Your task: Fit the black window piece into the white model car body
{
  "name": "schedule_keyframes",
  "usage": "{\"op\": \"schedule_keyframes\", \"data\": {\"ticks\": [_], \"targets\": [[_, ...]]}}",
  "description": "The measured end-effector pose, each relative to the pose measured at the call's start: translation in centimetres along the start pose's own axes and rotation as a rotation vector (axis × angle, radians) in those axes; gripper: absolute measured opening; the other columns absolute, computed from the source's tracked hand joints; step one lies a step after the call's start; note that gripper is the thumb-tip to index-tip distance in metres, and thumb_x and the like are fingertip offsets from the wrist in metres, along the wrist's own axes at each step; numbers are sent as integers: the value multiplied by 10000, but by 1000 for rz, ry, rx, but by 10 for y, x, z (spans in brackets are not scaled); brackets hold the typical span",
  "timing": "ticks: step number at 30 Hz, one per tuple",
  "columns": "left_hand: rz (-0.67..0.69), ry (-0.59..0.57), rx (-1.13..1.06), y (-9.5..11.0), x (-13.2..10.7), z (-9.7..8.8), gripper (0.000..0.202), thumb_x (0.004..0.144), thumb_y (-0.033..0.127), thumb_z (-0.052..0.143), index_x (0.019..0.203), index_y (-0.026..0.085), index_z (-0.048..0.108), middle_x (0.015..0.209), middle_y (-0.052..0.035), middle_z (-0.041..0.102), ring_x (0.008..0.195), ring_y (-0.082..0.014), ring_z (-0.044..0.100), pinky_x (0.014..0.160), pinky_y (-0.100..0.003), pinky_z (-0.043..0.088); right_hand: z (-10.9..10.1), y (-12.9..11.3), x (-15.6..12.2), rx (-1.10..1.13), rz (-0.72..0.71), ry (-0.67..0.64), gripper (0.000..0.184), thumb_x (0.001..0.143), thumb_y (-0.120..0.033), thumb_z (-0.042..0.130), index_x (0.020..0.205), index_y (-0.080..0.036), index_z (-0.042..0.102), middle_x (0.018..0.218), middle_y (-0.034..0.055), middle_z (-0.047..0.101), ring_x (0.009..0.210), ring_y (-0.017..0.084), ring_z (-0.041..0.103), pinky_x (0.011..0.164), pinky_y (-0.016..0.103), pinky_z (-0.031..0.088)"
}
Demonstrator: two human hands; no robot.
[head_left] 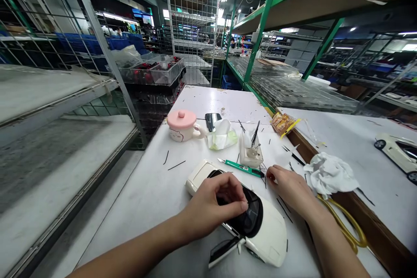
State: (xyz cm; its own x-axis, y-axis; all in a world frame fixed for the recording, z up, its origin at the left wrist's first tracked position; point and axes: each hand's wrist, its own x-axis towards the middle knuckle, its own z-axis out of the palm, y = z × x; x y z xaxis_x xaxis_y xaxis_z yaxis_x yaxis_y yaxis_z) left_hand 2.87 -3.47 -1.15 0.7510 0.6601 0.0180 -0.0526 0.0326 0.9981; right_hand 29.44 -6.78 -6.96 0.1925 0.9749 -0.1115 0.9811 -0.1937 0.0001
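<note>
A white model car (269, 232) lies on the table with one door (223, 252) swung out toward me. Above its dark windshield is my left hand (215, 200), thumb and fingertips brought together; anything between them is too small to make out. My right hand (288, 186) rests on the table to the right of the car, fingers curled together near thin black strips (284, 209). What it may hold is hidden. Just beyond the car lies a green craft knife (241, 167), its black end close to my right fingers.
Behind the knife stands a small white holder (250, 154) with tweezers. Farther back are a tissue pack (223, 139), a phone (213, 120) and a pink-lidded mug (181, 128). On the right lie yellow-handled scissors (350, 221), crumpled white cloth (330, 173), a snack bag (283, 124) and another model car (399, 154).
</note>
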Motion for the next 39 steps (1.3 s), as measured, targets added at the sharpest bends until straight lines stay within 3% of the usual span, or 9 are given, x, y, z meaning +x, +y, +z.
{"op": "schedule_keyframes", "data": {"ticks": [5,8,11,14,16,18,22,27,39], "targets": [[-14,32,-46,-2,0,0,219,727,190,776,780,147,568,780,3,644,664,-90,533,636,-223,420,-6,4,-2,92,-12,29,126,947,-264,588,884,-157,610,868,3,623,720,125,574,692,301,495],[-22,49,-70,-3,0,0,227,718,188,786,779,148,571,775,4,650,649,-86,527,618,-214,416,-26,0,-15,227,-75,52,71,916,-189,550,854,-190,585,781,-17,598,651,125,516,625,277,409],[-12,67,-64,-3,0,0,225,722,195,786,783,151,574,778,0,660,637,-83,519,596,-207,405,-52,-13,-32,419,-221,38,119,944,-246,492,855,-225,568,675,-43,521,613,120,462,585,254,349],[-8,83,-41,-3,0,-1,226,722,206,788,797,152,582,798,-7,665,652,-91,529,608,-214,411,-66,-31,-40,891,-355,-67,210,950,-361,553,800,-214,566,608,-52,429,575,102,383,543,238,288],[-12,95,-28,-3,-1,-1,216,739,228,776,805,150,586,797,-12,658,649,-94,523,607,-219,408,-63,-42,-38,1233,-393,-165,293,904,-435,639,751,-199,556,569,-65,373,539,87,309,511,236,235],[-20,94,-27,-3,-2,0,225,742,250,779,803,150,587,777,-13,644,630,-92,507,589,-220,394,-53,-51,-34,1397,-400,-240,372,861,-505,675,720,-193,532,540,-79,326,512,75,246,482,231,190],[-10,85,-14,-2,-4,1,244,719,246,810,788,154,595,725,1,614,596,-90,484,561,-220,380,-35,-59,-33,1544,-394,-386,419,819,-538,707,710,-183,513,534,-88,306,499,56,202,459,210,153],[-11,77,-9,0,-4,1,244,732,250,811,764,162,586,696,2,606,606,-102,501,568,-223,380,-34,-63,-39,1674,-363,-526,417,785,-506,752,712,-172,513,553,-82,340,495,43,212,447,195,145],[-22,74,-43,0,-3,1,279,726,253,825,733,158,563,694,5,603,613,-96,513,552,-214,360,-37,-65,-39,1765,-352,-593,373,795,-450,771,728,-166,537,561,-83,347,499,39,214,442,189,138]]}}
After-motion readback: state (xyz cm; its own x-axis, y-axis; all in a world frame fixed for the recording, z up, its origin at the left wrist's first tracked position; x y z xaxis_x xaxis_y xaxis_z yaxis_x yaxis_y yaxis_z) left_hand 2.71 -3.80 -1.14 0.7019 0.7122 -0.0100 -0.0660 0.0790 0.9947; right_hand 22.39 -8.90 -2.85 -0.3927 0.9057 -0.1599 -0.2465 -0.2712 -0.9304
